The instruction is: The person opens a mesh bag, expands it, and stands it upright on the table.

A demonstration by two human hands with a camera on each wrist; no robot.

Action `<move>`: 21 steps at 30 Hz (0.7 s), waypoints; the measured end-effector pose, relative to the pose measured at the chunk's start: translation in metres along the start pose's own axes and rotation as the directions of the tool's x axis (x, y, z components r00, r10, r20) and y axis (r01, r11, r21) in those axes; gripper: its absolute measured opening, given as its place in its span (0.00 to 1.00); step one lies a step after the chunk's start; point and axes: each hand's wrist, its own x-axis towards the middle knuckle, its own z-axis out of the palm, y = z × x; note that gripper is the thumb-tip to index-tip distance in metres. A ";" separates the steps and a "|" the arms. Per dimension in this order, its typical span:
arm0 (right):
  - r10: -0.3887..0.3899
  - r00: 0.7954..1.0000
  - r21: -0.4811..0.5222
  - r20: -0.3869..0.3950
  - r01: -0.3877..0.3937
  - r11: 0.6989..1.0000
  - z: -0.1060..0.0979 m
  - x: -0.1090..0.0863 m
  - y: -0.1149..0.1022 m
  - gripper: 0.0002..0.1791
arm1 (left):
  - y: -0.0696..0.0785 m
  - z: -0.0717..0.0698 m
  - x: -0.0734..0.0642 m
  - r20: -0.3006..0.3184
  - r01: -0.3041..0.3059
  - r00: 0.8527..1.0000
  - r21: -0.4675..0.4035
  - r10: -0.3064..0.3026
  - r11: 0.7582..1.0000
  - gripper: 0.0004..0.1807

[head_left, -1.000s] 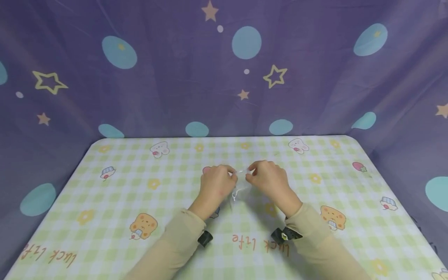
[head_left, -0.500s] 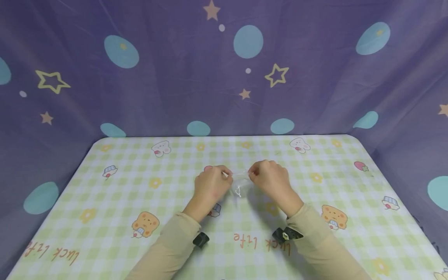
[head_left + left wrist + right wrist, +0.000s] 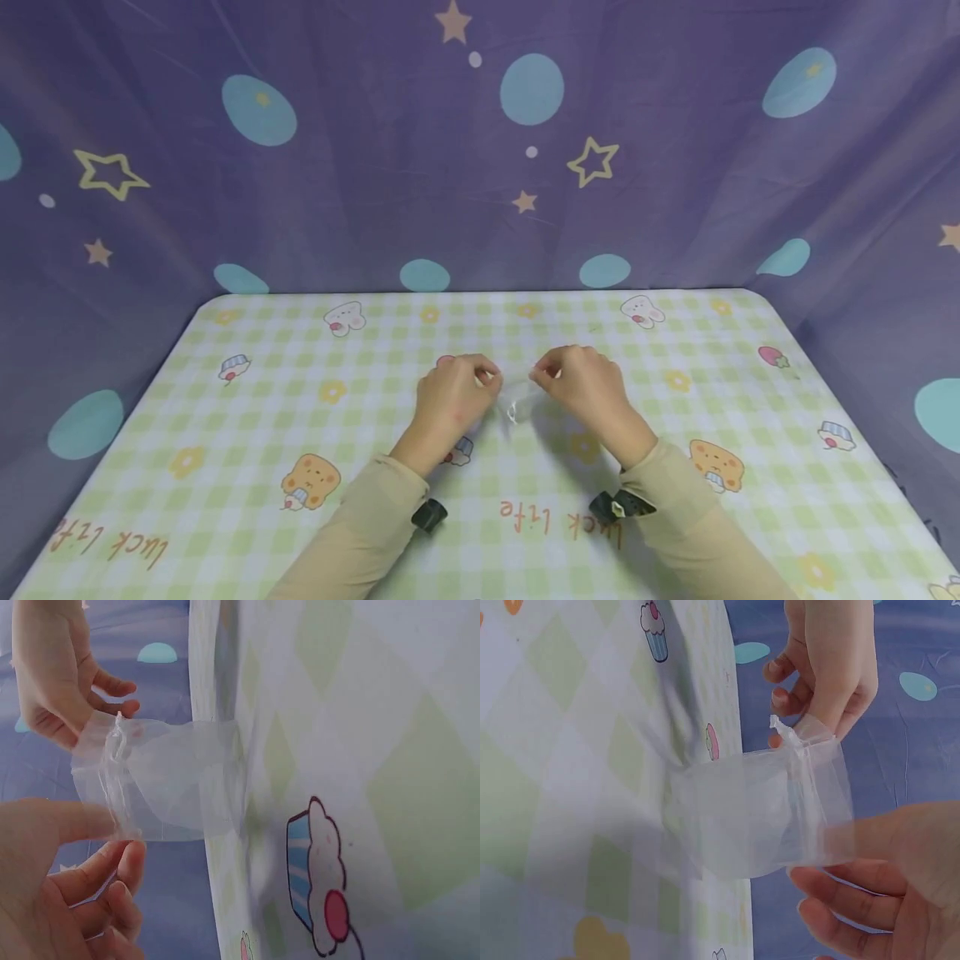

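A small sheer white drawstring pouch (image 3: pixel 519 398) hangs between my two hands over the table. In the left wrist view, the see-through pouch (image 3: pixel 172 780) has a gathered band and white cord near its mouth. My left hand (image 3: pixel 455 398) pinches one side of the mouth between thumb and fingers. Opposite it, my right hand (image 3: pixel 590 395) pinches the other side. The right wrist view shows the pouch (image 3: pixel 739 814) spread flat, its lower end close over the tablecloth, and a white cord end (image 3: pixel 776 722) sticking out beside the left thumb.
A green-and-white checked tablecloth (image 3: pixel 390 350) with cartoon prints covers the table. Behind and beside it hangs a purple curtain (image 3: pixel 337 192) with stars and blue ovals. Each wrist wears a black camera, such as the left one (image 3: pixel 430 516).
My left hand has shifted slightly left, widening the gap between the hands and spreading the pouch's mouth. The white cord hangs nearer the middle of the gap. The right hand has barely moved.
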 end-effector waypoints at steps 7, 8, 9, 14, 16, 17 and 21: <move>-0.048 0.993 0.054 -0.105 0.054 0.997 -0.002 0.001 -0.003 0.12 | 0.002 0.002 0.001 -0.018 -0.043 0.999 -0.131 0.041 0.990 0.15; -0.048 0.992 0.058 -0.119 0.056 0.997 -0.002 0.002 -0.004 0.12 | 0.003 0.001 0.001 -0.024 -0.044 0.999 -0.146 0.041 0.988 0.15; -0.046 0.990 0.061 -0.131 0.055 0.997 -0.003 0.002 -0.004 0.12 | 0.003 0.001 0.001 -0.028 -0.044 0.999 -0.156 0.040 0.987 0.16; -0.035 0.986 0.066 -0.162 0.046 0.997 -0.005 0.003 -0.002 0.12 | 0.001 0.001 0.002 -0.049 -0.045 0.998 -0.183 0.037 0.982 0.18; -0.029 0.985 0.075 -0.168 0.042 0.996 -0.005 0.002 0.000 0.12 | -0.001 0.000 0.001 -0.058 -0.045 0.998 -0.195 0.034 0.980 0.18; -0.023 0.985 0.081 -0.171 0.037 0.996 -0.005 0.001 0.001 0.12 | -0.002 -0.001 0.000 -0.060 -0.042 0.998 -0.200 0.030 0.979 0.18; -0.019 0.981 0.124 -0.193 0.044 0.991 -0.005 -0.005 0.011 0.12 | -0.011 -0.005 -0.007 -0.074 -0.045 0.997 -0.206 0.031 0.977 0.17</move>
